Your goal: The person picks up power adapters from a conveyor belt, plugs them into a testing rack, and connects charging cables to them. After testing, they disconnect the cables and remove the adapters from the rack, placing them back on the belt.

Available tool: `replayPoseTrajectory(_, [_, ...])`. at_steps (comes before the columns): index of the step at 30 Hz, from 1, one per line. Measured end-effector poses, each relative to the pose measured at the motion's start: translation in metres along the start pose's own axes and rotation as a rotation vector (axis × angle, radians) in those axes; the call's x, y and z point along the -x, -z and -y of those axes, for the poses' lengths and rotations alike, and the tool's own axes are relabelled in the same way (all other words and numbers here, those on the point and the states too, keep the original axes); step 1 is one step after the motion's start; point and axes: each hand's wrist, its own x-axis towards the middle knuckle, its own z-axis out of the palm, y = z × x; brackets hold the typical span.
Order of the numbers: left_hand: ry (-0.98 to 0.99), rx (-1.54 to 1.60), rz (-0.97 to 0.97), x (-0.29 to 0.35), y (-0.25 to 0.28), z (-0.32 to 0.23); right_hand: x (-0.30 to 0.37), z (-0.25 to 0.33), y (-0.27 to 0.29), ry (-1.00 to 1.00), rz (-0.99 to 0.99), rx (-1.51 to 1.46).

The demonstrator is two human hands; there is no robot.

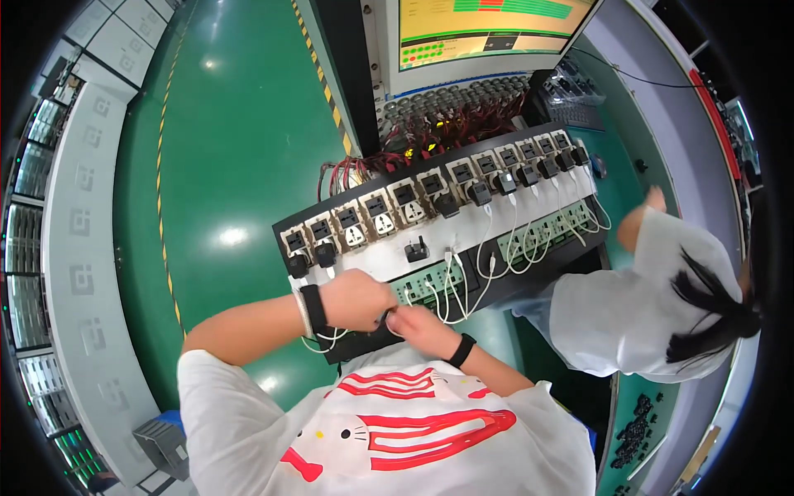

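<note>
My left hand (357,299) is closed, its fingers bent down at the near edge of a test bench. My right hand (422,328) meets it, fingers pinched together. A small dark piece (383,317) shows between them, mostly covered, so its kind is unclear. Ahead stands a sloped white panel (372,263) with a row of sockets (404,194); several hold black plug adapters (479,193). One loose black plug adapter (416,250) lies on the panel, prongs up. White cables (457,289) run from a green circuit board (434,281) just beyond my hands.
A monitor (488,62) stands behind the bench above bundled red wires (389,161). At the right, a co-worker (641,289) in a white shirt sits close by. Black adapters (635,431) are heaped at lower right; a grey bin (164,446) sits at lower left.
</note>
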Motion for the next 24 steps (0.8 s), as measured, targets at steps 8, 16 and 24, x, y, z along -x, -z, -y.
replayPoseTrajectory(8, [0.096, 0.065, -0.144, 0.017, 0.018, -0.015, 0.002, 0.027, 0.004, 0.027, -0.052, 0.031])
replayPoseTrajectory(16, [0.425, -0.023, -0.030, 0.074, 0.038, 0.094, 0.062, -0.083, 0.030, -0.400, -0.399, -0.312])
replayPoseTrajectory(24, [0.182, 0.094, -0.472, -0.033, -0.056, 0.087, 0.007, -0.065, 0.004, -0.177, -0.411, -0.250])
